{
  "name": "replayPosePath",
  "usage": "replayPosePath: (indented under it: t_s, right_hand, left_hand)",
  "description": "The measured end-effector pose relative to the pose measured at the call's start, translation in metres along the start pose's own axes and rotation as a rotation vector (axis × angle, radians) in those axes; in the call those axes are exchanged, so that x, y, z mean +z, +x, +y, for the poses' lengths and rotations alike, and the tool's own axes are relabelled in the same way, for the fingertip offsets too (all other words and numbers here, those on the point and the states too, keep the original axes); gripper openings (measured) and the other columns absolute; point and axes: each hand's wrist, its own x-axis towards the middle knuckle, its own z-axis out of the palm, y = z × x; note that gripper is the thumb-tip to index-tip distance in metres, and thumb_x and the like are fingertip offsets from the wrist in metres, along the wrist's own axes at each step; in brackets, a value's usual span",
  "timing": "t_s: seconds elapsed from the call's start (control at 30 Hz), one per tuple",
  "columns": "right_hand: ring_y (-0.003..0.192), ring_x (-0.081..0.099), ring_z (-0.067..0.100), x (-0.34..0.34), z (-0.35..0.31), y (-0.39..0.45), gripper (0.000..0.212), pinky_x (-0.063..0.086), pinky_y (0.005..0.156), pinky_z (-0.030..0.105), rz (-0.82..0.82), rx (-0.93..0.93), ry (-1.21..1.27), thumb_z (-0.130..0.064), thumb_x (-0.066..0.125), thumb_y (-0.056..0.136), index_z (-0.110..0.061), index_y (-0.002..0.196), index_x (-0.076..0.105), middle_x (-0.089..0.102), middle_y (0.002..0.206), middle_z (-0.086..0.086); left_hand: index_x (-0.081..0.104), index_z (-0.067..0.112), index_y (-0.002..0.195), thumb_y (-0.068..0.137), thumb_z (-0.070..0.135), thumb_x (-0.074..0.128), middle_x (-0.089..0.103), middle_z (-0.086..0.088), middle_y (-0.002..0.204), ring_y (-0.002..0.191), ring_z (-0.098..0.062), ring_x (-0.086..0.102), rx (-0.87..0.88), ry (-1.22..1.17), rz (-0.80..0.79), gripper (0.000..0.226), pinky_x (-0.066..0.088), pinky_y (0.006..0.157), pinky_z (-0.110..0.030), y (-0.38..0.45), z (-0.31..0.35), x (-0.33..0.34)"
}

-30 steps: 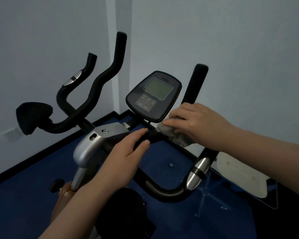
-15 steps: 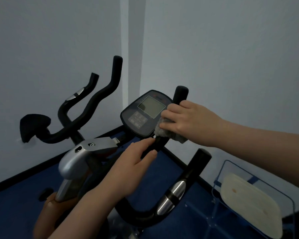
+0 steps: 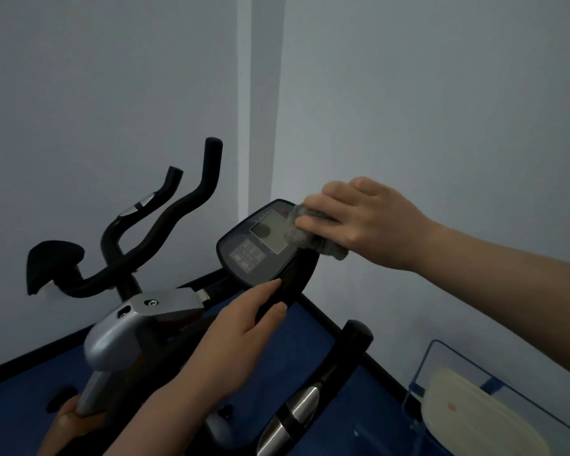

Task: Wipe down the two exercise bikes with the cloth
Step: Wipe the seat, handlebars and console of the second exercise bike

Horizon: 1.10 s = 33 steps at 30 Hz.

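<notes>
The right hand (image 3: 369, 222) is bunching a nubby grey cloth (image 3: 310, 236), fingers pinching it against the top right edge of the glossy black console (image 3: 260, 248), hiding that corner. The left hand (image 3: 237, 334) is wrapping curled fingers round a matte black handlebar (image 3: 293, 278) below. A clear plastic bin (image 3: 441, 360) is lying cut off at the frame edge.

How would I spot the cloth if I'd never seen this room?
Find the exercise bike in the corner and its dark console. At the console's upper right edge, the right hand presses a bunched grey cloth. It is the only soft, fuzzy thing among hard black and silver parts.
</notes>
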Motion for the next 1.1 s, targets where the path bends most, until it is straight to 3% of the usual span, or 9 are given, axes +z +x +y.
replayPosePath:
  t_s: [0.07, 0.23, 0.37, 0.47, 0.57, 0.63, 0.83, 0.97, 1.1]
  right_hand:
    - [0.091, 0.062, 0.027, -0.001, 0.006, 0.002, 0.026, 0.04, 0.072, 0.035, 0.041, 0.204, 0.036, -0.004, 0.05, 0.09, -0.015, 0.104, 0.068, 0.067, 0.103, 0.004]
    - [0.104, 0.05, 0.033, -0.007, 0.024, 0.005, 0.023, 0.04, 0.086, 0.038, 0.163, 1.168, 0.426, -0.019, 0.057, 0.091, -0.015, 0.11, 0.07, 0.062, 0.11, 0.009]
    - [0.107, 0.057, 0.027, -0.012, 0.0, 0.016, 0.025, 0.039, 0.097, 0.043, 0.19, 1.513, 0.704, -0.033, 0.052, 0.095, -0.024, 0.112, 0.067, 0.065, 0.11, 0.005]
    - [0.1, 0.06, 0.022, -0.013, -0.026, 0.036, 0.022, 0.046, 0.091, 0.036, 0.294, 1.606, 0.962, -0.027, 0.05, 0.096, -0.019, 0.108, 0.067, 0.066, 0.107, 0.005]
    - [0.089, 0.054, 0.011, -0.01, -0.048, 0.056, 0.017, 0.038, 0.067, 0.011, 0.254, 1.578, 0.999, -0.022, 0.05, 0.097, -0.019, 0.107, 0.063, 0.062, 0.103, -0.002]
    - [0.085, 0.052, 0.008, -0.007, -0.059, 0.064, 0.014, 0.034, 0.062, 0.001, 0.248, 1.563, 0.976, -0.023, 0.051, 0.096, -0.02, 0.105, 0.061, 0.057, 0.098, -0.007]
    - [0.095, 0.053, 0.012, 0.006, -0.082, 0.069, 0.028, 0.036, 0.074, 0.017, 0.267, 1.507, 0.69, -0.032, 0.056, 0.094, -0.014, 0.115, 0.058, 0.054, 0.112, -0.002]
    - [0.084, 0.051, 0.008, 0.013, -0.084, 0.077, 0.024, 0.032, 0.065, 0.014, 0.352, 1.607, 0.635, -0.03, 0.054, 0.096, -0.011, 0.108, 0.062, 0.057, 0.1, -0.003]
    - [0.073, 0.052, 0.011, 0.017, -0.074, 0.079, 0.024, 0.034, 0.057, 0.012, 0.414, 1.765, 0.786, -0.032, 0.05, 0.097, -0.012, 0.089, 0.061, 0.058, 0.083, -0.003]
  left_hand:
    - [0.044, 0.033, 0.141, 0.094, 0.039, 0.05, 0.051, 0.022, 0.138, 0.128, 0.008, 0.043, -0.007, -0.014, 0.002, 0.048, 0.035, 0.113, -0.031, 0.0, 0.0, 0.0]
    - [0.045, 0.034, 0.14, 0.094, 0.036, 0.052, 0.052, 0.024, 0.135, 0.124, 0.012, 0.044, -0.01, -0.029, -0.002, 0.046, 0.036, 0.109, -0.021, 0.002, 0.0, 0.0]
    - [0.045, 0.032, 0.14, 0.095, 0.035, 0.053, 0.053, 0.023, 0.135, 0.124, 0.012, 0.045, -0.007, -0.041, -0.055, 0.046, 0.036, 0.109, -0.019, 0.006, -0.002, -0.007]
    - [0.045, 0.03, 0.141, 0.095, 0.033, 0.052, 0.052, 0.021, 0.137, 0.126, 0.01, 0.044, -0.002, -0.059, -0.12, 0.047, 0.036, 0.111, -0.022, 0.009, -0.004, -0.015]
    - [0.045, 0.033, 0.14, 0.095, 0.034, 0.052, 0.051, 0.028, 0.134, 0.122, 0.019, 0.043, 0.025, -0.059, -0.16, 0.046, 0.035, 0.103, -0.007, 0.01, -0.007, -0.021]
    - [0.045, 0.036, 0.137, 0.094, 0.033, 0.053, 0.049, 0.034, 0.13, 0.118, 0.024, 0.041, 0.033, -0.072, -0.173, 0.044, 0.032, 0.094, 0.003, 0.009, -0.01, -0.024]
    - [0.043, 0.043, 0.133, 0.095, 0.024, 0.055, 0.045, 0.038, 0.129, 0.115, 0.03, 0.037, 0.066, -0.098, -0.224, 0.044, 0.029, 0.088, 0.008, 0.005, -0.018, -0.03]
    - [0.044, 0.043, 0.131, 0.095, 0.022, 0.055, 0.045, 0.037, 0.129, 0.115, 0.031, 0.037, 0.078, -0.101, -0.272, 0.043, 0.029, 0.088, 0.007, 0.006, -0.02, -0.037]
    - [0.046, 0.044, 0.128, 0.095, 0.019, 0.056, 0.049, 0.033, 0.13, 0.119, 0.025, 0.039, 0.094, -0.091, -0.286, 0.043, 0.03, 0.094, 0.004, 0.004, -0.023, -0.042]
